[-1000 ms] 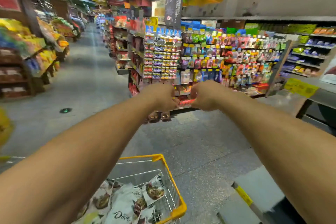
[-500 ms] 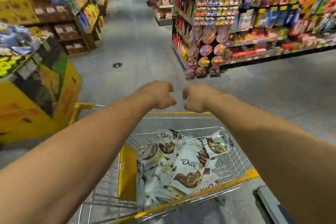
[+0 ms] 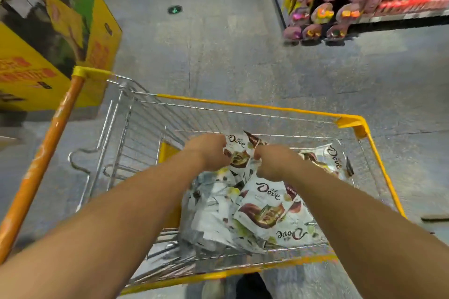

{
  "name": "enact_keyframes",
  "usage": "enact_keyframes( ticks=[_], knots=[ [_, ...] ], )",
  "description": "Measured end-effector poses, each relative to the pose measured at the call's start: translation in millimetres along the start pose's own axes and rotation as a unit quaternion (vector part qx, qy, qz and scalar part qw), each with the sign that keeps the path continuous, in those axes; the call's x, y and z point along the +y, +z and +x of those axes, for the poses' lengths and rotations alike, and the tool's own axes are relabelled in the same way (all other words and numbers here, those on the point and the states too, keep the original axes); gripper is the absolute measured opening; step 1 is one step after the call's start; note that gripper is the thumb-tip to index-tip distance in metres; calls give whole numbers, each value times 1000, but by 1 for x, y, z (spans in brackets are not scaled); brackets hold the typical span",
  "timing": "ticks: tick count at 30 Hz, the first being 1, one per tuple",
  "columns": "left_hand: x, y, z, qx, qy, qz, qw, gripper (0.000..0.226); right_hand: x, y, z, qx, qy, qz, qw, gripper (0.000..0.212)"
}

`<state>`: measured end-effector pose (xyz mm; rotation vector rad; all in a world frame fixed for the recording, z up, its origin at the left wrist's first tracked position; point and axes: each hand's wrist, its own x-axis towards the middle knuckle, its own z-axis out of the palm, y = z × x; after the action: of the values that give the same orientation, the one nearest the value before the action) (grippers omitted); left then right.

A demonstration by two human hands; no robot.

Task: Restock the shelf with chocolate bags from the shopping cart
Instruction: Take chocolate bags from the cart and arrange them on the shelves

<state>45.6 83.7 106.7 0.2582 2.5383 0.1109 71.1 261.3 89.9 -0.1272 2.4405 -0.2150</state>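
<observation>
Left hand (image 3: 211,152) and right hand (image 3: 271,161) both gripping one Dove bag (image 3: 239,150), raised above bag pile (image 3: 255,211) in shopping cart (image 3: 349,120).

A yellow cardboard display stand (image 3: 102,39) (red lettering on its side) sits on the grey concrete floor (image 3: 230,60); a round green marker (image 3: 175,9) lies beyond.

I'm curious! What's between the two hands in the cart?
A white Dove chocolate bag; the left hand and right hand each grip one side of it, inside the shopping cart. The head view shows it.
</observation>
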Motion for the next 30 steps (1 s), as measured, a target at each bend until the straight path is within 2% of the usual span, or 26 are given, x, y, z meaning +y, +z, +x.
enact_keyframes(
  ticks=[3, 8, 11, 14, 16, 18, 21, 26, 30],
  knots=[
    [2, 37, 29, -56, -20, 15, 998, 43, 29, 47, 29, -43, 8, -4, 999, 45],
    [11, 105, 71, -134, -32, 13, 990, 56, 71, 107, 61, -87, 29, -8, 996, 50],
    [23, 142, 99, -176, -21, 2, 984, 60, 94, 132, 83, -69, 73, 40, 994, 55],
    [38, 173, 125, -188, -14, -14, 982, 63, 117, 152, 102, -26, 138, 89, 986, 71],
    [48, 191, 142, -185, -20, -46, 982, 77, 132, 164, 113, -15, 170, 108, 979, 80],
    [56, 205, 156, -189, -27, -86, 978, 90, 142, 177, 121, -42, 185, 161, 968, 80],
    [62, 220, 170, -182, -26, -164, 969, 76, 151, 194, 127, -59, 189, 241, 950, 71],
    [54, 227, 170, -156, -40, -334, 929, 45, 154, 203, 116, -42, 153, 269, 950, 33],
    [61, 206, 157, -143, 30, -402, 904, 21, 148, 180, 97, -55, 69, 279, 956, 16]
  ],
)
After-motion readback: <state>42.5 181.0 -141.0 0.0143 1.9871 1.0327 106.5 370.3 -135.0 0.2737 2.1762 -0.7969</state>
